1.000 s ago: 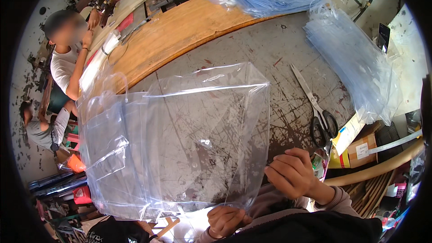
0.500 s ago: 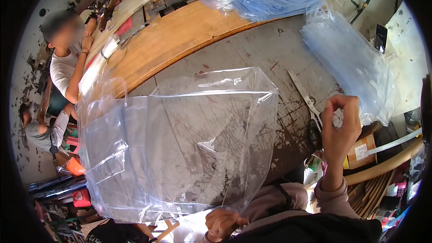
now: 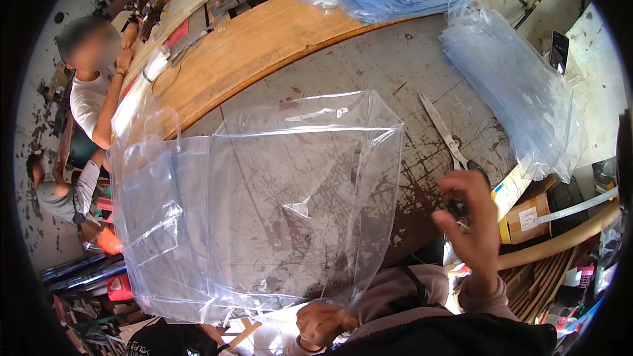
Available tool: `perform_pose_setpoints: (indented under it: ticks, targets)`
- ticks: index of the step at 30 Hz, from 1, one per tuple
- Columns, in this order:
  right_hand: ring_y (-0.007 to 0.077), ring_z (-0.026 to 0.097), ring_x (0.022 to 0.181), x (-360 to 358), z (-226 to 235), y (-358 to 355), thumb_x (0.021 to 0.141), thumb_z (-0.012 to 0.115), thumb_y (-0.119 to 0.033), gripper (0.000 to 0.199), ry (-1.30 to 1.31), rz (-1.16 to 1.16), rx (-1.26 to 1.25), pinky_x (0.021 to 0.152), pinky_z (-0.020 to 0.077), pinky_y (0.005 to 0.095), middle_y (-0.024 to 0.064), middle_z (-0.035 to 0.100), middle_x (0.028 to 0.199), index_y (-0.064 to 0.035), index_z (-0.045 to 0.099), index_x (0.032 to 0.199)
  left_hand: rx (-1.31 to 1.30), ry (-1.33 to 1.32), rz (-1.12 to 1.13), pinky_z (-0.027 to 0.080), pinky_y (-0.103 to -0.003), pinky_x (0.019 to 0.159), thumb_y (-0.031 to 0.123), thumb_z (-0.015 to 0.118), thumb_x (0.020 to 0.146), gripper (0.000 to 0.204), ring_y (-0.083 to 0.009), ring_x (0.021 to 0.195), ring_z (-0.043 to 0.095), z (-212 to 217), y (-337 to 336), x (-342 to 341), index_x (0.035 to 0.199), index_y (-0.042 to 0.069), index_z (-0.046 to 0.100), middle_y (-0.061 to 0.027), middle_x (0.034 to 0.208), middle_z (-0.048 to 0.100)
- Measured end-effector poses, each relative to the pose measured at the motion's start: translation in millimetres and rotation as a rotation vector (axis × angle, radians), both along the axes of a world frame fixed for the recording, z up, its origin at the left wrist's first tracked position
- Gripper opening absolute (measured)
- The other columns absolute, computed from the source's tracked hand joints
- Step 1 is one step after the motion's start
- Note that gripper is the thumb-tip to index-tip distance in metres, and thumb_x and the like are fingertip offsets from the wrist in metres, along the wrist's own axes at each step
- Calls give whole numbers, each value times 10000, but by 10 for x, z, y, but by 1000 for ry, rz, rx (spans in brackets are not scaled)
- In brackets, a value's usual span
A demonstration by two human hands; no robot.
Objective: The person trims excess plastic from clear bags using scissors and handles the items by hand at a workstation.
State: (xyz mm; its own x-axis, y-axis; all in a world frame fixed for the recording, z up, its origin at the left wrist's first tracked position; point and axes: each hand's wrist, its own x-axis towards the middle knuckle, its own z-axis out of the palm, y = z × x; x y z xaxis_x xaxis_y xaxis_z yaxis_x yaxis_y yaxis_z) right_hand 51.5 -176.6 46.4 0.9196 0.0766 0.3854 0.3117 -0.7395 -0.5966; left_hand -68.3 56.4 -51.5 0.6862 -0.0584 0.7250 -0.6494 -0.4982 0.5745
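Left hand (image 3: 321, 324) curled at clear bag (image 3: 264, 214)'s near edge (grip unclear); right hand (image 3: 477, 223), fingers parted, by scissors (image 3: 453, 145); blade contact might slit plastic.

Head-worn fisheye (wide, near), downward over the table (image 3: 389, 66)

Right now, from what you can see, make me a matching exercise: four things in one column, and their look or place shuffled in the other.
Things:
1. Scissors
2. Large plastic bag
3. Phone
4. Cardboard box

Look or place:
A. Black, at the picture's upper right
B. Brown, with a white label
C. Metal blades, dark handles
D. See-through, spread on the grey worktop

Pairs: 1-C, 2-D, 3-A, 4-B
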Motion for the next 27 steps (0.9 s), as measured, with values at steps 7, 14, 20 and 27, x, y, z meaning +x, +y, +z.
perform_pose_setpoints:
  ticks: [7,14,20,27]
  targets:
    - [124,604,791,151,-298,282,888,570,-31,299,548,84,799,678,528,244,115,635,918,71,543,1168,72,69,-80,456,-250,475,150,764,718,260,-144,557,610,-18,-10,-177,907,73,604,-5,657,615]
    - [80,568,674,195,-280,150,842,618,13,131,507,17,912,593,472,197,51,608,805,47,592,965,177,106,-221,454,-219,554,169,744,754,333,-102,678,632,115,-238,-74,1046,63,625,1,784,655]
    - [52,517,663,296,-306,41,847,599,17,53,346,53,809,585,423,187,1,554,761,11,564,885,483,347,-422,457,-227,713,236,616,865,373,-103,854,611,277,-534,38,1180,40,573,-62,1104,616]
    - [89,463,631,353,-239,48,824,578,41,176,257,180,585,592,413,210,35,487,734,-3,578,994,667,313,-701,382,-361,975,295,611,851,413,-140,967,610,647,-154,162,1185,52,583,-78,1189,589]
